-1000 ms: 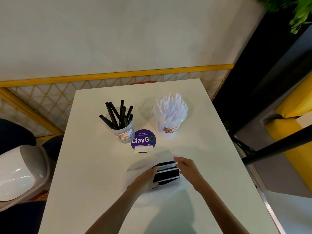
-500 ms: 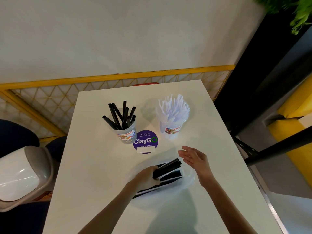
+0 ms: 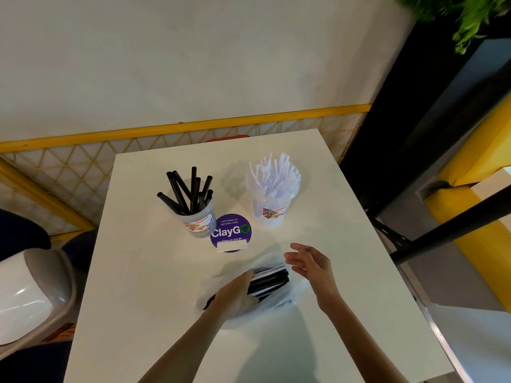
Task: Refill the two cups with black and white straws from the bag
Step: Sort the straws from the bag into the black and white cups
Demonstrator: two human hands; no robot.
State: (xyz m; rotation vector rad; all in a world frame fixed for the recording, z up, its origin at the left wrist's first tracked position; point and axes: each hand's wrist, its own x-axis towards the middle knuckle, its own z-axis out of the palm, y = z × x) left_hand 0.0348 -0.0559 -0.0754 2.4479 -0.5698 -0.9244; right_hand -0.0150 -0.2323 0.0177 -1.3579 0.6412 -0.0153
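The left hand (image 3: 237,293) kept its grip clamped on a bundle of black plastic straws (image 3: 269,280) inside the clear plastic bag (image 3: 279,301), which lay well in from the white table (image 3: 138,272) edges. The right hand (image 3: 309,262) hovered just beside, grip apart.

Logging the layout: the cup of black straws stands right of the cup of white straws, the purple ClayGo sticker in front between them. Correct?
No. The head view shows the cup of black straws left of the cup of white straws; the purple ClayGo sticker does lie in front between them.
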